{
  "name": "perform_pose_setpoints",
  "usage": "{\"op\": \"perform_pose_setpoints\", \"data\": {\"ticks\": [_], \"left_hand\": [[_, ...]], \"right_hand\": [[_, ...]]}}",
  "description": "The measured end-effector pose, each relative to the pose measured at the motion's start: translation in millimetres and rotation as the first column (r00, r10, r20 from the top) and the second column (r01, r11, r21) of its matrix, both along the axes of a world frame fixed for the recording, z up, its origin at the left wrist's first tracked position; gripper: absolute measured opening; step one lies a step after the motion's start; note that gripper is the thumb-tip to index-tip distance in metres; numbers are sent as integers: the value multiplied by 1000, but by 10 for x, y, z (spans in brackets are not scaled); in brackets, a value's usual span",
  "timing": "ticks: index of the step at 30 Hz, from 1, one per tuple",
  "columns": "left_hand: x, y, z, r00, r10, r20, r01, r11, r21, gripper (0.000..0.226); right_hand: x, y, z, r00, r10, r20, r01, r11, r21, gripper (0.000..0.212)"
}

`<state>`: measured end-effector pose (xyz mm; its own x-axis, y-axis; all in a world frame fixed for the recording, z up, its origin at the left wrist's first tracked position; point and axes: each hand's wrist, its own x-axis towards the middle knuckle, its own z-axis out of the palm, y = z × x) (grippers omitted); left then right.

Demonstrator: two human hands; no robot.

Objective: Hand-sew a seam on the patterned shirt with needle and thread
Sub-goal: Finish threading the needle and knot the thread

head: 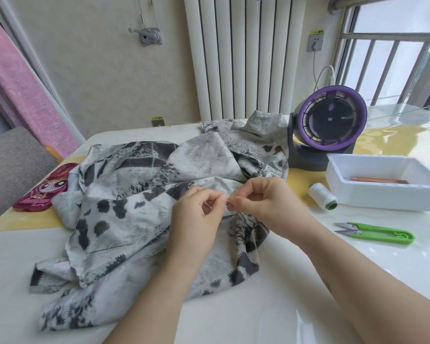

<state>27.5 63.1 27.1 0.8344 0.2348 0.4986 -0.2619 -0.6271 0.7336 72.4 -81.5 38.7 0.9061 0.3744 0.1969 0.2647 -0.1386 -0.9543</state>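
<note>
- Patterned shirt [139,207]: grey-and-white with dark blotches, crumpled in a heap at the centre of the table [271,306], spreading from 12 o'clock down to 7 o'clock.
- Left hand [196,217]: over the shirt's middle, fingers curled, thumb and forefinger pinching what appears to be thread, barely visible, at the point where both hands meet.
- Right hand [266,202]: just at 3 o'clock of the left hand, fingertips touching it, thumb and forefinger pinching a fine needle [228,198], seen only as a thin sliver.
- Loose threads [134,235]: pale strands lying on the shirt at 8 o'clock of the hands.
- Thread spool [322,196]: white with a green end, on its side at 3 o'clock of the hands.
- Snips [375,232]: green-handled, flat on the table at 4 o'clock.
- White tray [382,199]: just beyond the spool at 3 o'clock, with a brown-handled tool inside.
- Purple fan [330,120]: upright at 1 o'clock, just beside the shirt.
- Pink phone case [42,192]: at 9 o'clock, its edge under the shirt.
</note>
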Motion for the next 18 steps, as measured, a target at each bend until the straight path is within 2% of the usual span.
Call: {"op": "perform_pose_setpoints", "data": {"ticks": [6, 10, 12, 14, 16, 18], "left_hand": [[-5, -7, 51, 984, -139, -113, 99, 948, -302, 16], [9, -32, 48, 947, -283, -149, 140, 786, -603, 34], [21, -31, 39, 939, -310, -148, 135, 729, -671, 38], [28, -23, 36, 945, -285, -161, 120, 758, -641, 25], [29, -9, 32, 957, -230, -178, 93, 822, -561, 18], [33, 8, 16, 966, -186, -181, 71, 860, -505, 19]], "right_hand": [[8, -25, 30, 965, 144, -219, -120, 985, 121, 9], [-6, -18, 41, 944, 207, -258, -174, 974, 142, 12], [-17, -15, 39, 951, 195, -238, -167, 977, 134, 13], [-29, -5, 41, 980, 122, -156, -109, 990, 87, 14], [-41, -6, 30, 996, 0, 86, 4, 999, -46, 16], [-61, 2, 24, 937, -38, 347, 84, 989, -119, 18]]}}
